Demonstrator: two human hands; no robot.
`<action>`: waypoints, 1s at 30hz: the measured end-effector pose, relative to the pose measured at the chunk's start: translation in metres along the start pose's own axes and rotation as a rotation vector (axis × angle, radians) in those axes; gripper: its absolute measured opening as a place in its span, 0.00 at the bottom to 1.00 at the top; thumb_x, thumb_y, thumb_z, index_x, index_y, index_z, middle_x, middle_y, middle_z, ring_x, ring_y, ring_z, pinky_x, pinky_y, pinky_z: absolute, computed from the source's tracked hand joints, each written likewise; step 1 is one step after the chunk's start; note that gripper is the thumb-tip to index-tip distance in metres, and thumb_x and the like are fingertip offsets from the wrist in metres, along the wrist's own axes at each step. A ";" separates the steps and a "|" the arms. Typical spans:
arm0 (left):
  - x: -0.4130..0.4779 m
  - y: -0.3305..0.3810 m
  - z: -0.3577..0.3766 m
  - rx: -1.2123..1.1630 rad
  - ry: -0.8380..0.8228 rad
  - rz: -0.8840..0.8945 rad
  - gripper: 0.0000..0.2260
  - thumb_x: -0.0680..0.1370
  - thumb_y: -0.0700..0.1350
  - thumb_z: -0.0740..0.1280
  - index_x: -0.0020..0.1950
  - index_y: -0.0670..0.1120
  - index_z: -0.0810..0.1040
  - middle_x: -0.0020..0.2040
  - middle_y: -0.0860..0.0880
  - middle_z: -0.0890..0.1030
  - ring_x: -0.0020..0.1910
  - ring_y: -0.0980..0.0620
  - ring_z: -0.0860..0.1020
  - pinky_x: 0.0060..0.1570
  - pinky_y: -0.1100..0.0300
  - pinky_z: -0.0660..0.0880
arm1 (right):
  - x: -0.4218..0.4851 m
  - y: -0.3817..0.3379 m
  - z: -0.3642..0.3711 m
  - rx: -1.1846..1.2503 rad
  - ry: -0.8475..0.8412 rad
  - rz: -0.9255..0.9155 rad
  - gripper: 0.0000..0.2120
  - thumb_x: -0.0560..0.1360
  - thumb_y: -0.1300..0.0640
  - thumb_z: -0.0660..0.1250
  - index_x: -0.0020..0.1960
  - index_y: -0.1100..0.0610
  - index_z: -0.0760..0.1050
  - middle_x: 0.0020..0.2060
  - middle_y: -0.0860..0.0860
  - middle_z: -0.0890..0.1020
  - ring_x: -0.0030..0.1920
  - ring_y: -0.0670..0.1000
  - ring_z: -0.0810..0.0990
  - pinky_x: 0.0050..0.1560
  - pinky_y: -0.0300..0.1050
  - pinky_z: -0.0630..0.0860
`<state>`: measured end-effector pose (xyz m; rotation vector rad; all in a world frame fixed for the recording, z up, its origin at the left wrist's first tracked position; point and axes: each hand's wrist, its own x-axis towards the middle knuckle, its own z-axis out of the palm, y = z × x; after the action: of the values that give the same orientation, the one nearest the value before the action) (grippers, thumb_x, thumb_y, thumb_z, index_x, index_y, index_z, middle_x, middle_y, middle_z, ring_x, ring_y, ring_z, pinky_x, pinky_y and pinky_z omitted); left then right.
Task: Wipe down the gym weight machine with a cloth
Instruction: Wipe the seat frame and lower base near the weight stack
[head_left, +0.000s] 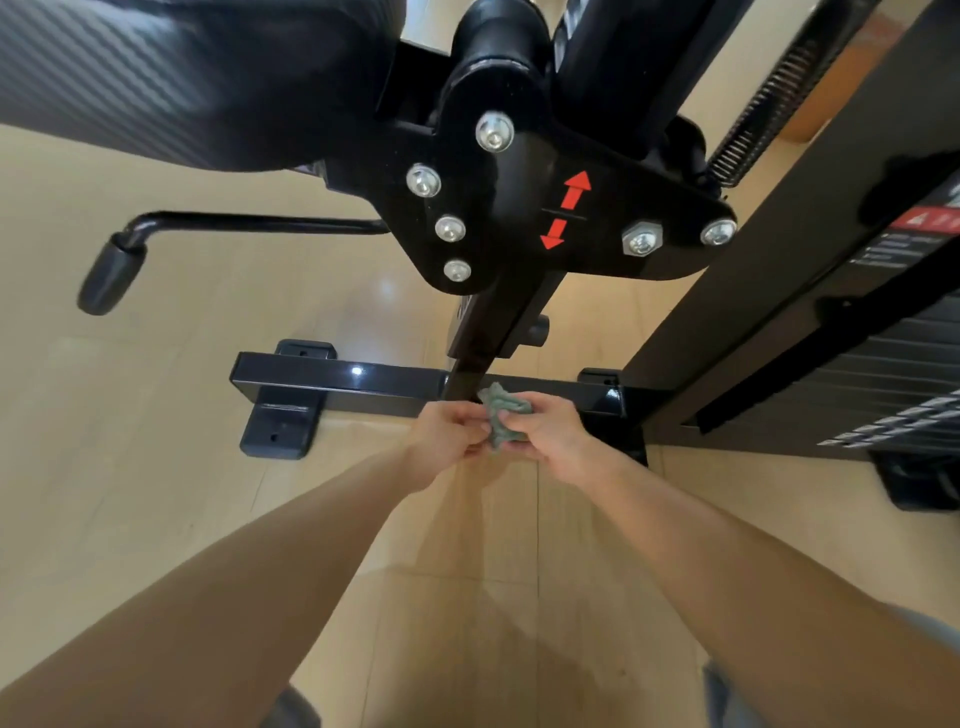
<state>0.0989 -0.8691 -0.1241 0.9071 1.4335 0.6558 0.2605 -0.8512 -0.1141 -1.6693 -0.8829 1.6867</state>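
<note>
Both hands are low, in front of the machine's base bar (337, 382). The cloth (500, 413) is grey-green and bunched up, held between the two hands right where the post (498, 322) meets the bar. Its top edge overlaps the foot of the post; can't tell if it actually touches the metal.

Left hand (447, 431): fingers curled, pinching the cloth's left side. Right hand (550, 436): fingers curled round the cloth's right side, thumb on top. Both forearms are bare and stretched forward.

Machine, all black:
- Plate (597, 249) sits on the post above the hands, with silver bolts (494, 132) and a pair of red arrows (569, 208) pointing up and down.
- Lever (249, 222) sticks out left from under the plate and ends in a rubber grip (110, 273).
- Seat pad (182, 78) is top left, with a carbon-weave texture.
- Spring (769, 98) is top right, running diagonally.
- Upright frame (779, 291) is on the right, with the weight stack (893, 384) behind it and a red-and-white label (930, 218) near the edge, text too small to read.
- Foot bracket (280, 421) is under the bar's left end, flat on the floor.

Floor (156, 467): light wood, glossy, with reflections near the post.
</note>
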 end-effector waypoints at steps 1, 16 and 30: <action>0.001 -0.001 -0.004 0.013 0.037 0.029 0.10 0.79 0.35 0.69 0.56 0.45 0.85 0.48 0.46 0.86 0.47 0.48 0.84 0.48 0.59 0.83 | -0.001 -0.002 -0.012 0.008 0.043 -0.026 0.10 0.75 0.66 0.72 0.55 0.56 0.81 0.53 0.57 0.84 0.52 0.56 0.85 0.48 0.49 0.84; 0.005 0.022 -0.021 0.120 0.336 0.228 0.14 0.80 0.48 0.70 0.65 0.48 0.81 0.54 0.53 0.84 0.54 0.54 0.82 0.60 0.55 0.79 | 0.006 0.029 -0.032 -1.224 0.138 -0.348 0.39 0.76 0.64 0.69 0.81 0.50 0.56 0.81 0.50 0.56 0.80 0.57 0.51 0.79 0.55 0.55; 0.005 0.029 -0.018 0.246 0.394 0.229 0.14 0.79 0.50 0.72 0.63 0.47 0.81 0.56 0.53 0.83 0.52 0.53 0.79 0.53 0.58 0.73 | 0.020 0.017 -0.044 -1.483 0.100 -0.396 0.38 0.78 0.52 0.68 0.81 0.48 0.51 0.80 0.48 0.57 0.79 0.54 0.56 0.78 0.56 0.56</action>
<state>0.0851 -0.8477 -0.1010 1.1932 1.8044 0.8772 0.3041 -0.8432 -0.1389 -2.0569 -2.5264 0.5009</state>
